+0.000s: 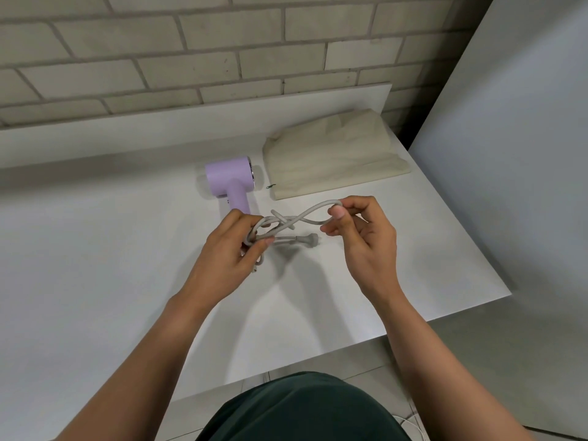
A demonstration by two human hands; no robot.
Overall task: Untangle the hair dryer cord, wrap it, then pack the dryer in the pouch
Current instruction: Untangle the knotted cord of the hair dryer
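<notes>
I see the left hand [232, 249] squeezing the knotted part of the grey cord [286, 222]. The right hand [359, 237] pinches a loop of it at 3 o'clock from the knot. The plug [307, 240] hangs between them (just above the white table [95, 265]). The purple dryer [230, 183] lies at 12 o'clock, the cream pouch [331, 157] at 1 o'clock.

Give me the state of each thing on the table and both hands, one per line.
Cord: knotted, held above the table.
Plug: unplugged, dangling free.
Hair dryer: lying on table.
Pouch: flat, empty-looking.
Left hand: pinching the knot.
Right hand: pulling a loop.
</notes>
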